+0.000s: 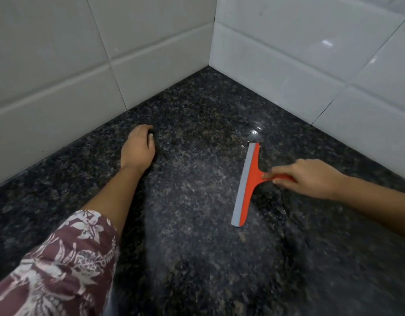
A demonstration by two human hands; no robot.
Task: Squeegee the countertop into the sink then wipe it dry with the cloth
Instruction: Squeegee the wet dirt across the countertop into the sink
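Orange plastic squeegee [250, 179] with a grey rubber blade rests on the dark speckled granite countertop [192, 258], near the corner of the white tiled walls [288, 53]. The right hand [308, 177] grips its handle, fingers wrapped round it. The left hand [137, 149] rests on the stone well apart, fingers curled under, holding nothing visible.

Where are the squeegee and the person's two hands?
squeegee [248, 181], head view, orange frame beside the grey blade.
right hand [308, 179], head view, back of the hand.
left hand [137, 149], head view, back of the hand.
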